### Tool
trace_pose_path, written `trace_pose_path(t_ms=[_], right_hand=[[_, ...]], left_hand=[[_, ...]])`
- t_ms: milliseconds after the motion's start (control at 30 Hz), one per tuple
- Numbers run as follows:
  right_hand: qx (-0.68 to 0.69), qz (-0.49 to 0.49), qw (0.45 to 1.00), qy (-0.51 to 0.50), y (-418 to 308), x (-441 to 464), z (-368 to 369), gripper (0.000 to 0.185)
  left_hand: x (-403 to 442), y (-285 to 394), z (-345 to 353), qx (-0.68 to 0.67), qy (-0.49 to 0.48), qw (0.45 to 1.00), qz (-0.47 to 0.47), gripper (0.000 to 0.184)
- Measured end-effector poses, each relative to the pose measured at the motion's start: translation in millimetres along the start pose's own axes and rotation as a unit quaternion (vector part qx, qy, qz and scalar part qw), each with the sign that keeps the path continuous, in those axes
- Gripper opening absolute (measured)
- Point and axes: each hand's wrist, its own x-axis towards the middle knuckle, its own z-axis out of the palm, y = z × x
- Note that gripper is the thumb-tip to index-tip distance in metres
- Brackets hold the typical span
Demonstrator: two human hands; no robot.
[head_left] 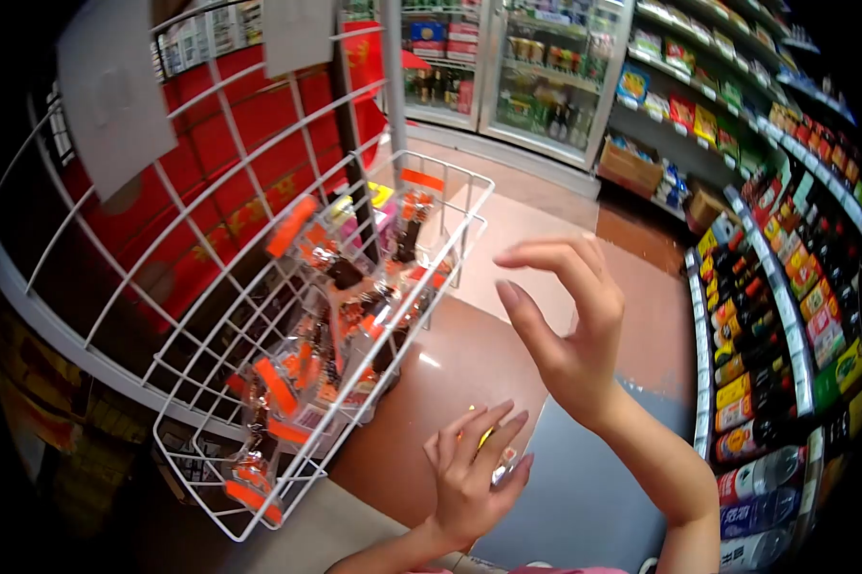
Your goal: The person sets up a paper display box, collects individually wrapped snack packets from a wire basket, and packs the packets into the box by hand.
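Observation:
My right hand point(584, 330) is raised to the right of a white wire basket point(362, 368). Its thumb and index finger curve toward each other with a gap and nothing between them. Lower down, my left hand point(471, 478) has its fingers curled around a small shiny packet point(503, 466). Only yellow and silvery bits of that packet show between the fingers. Inside the basket lie several clear plastic packets point(278, 387) with orange ends and dark contents. A pink and yellow packet point(381, 203) sits at the basket's far end.
The basket hangs on a white wire rack point(228, 86) with red boxes point(216, 163) behind it. Glass-door fridges point(550, 81) stand at the back. Shelves of bottles point(737, 368) line the right side. Tiled floor point(431, 373) lies below my hands.

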Motion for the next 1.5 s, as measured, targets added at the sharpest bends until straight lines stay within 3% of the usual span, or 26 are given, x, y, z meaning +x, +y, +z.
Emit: trace_pose_path(t_ms=[67, 233, 467, 800, 900, 933, 1067, 1300, 1400, 1500], right_hand=[[0.003, -0.043, 0.999, -0.012, -6.0, 30.1, 15.3, 0.019], [0.025, 0.031, 0.988, -0.152, -15.5, 75.4, 57.4, 0.022], [-0.087, 0.056, 0.962, -0.252, -16.7, 88.2, 86.1, 0.025], [0.034, 0.099, 0.947, -0.305, -11.0, 96.2, 95.4, 0.014], [0.140, 0.130, 0.951, -0.243, -10.0, 99.5, 87.0, 0.008], [0.155, 0.095, 0.959, -0.216, -5.5, 101.4, 82.6, 0.007], [0.283, 0.164, 0.944, -0.043, -7.6, 102.4, 56.7, 0.009], [0.285, 0.203, 0.921, 0.171, 11.3, 59.0, -16.5, 0.012], [0.250, 0.276, 0.911, 0.179, 14.6, 14.3, -46.8, 0.016], [0.220, 0.382, 0.893, 0.089, 19.9, -44.5, -61.2, 0.014]], left_hand=[[-0.5, -0.7, -2.4, -0.020, 0.007, 1.000, 0.003, 0.045], [-1.9, -4.8, -5.4, -0.057, 0.004, 0.998, -0.006, 0.047], [-1.1, -9.9, -17.6, -0.083, 0.022, 0.996, -0.013, 0.046], [1.5, -9.5, -27.2, -0.092, 0.026, 0.995, -0.023, 0.043], [1.5, -8.7, -27.4, -0.088, 0.029, 0.995, -0.023, 0.041], [1.3, -8.7, -26.6, -0.086, 0.028, 0.996, -0.022, 0.041], [1.8, -8.2, -22.8, -0.093, 0.025, 0.995, -0.024, 0.041], [1.2, -18.2, -14.2, -0.137, -0.024, 0.988, -0.059, 0.041], [5.7, -22.3, -11.5, -0.166, -0.040, 0.981, -0.089, 0.034], [5.2, -34.2, -0.4, -0.205, -0.059, 0.968, -0.131, 0.025]])
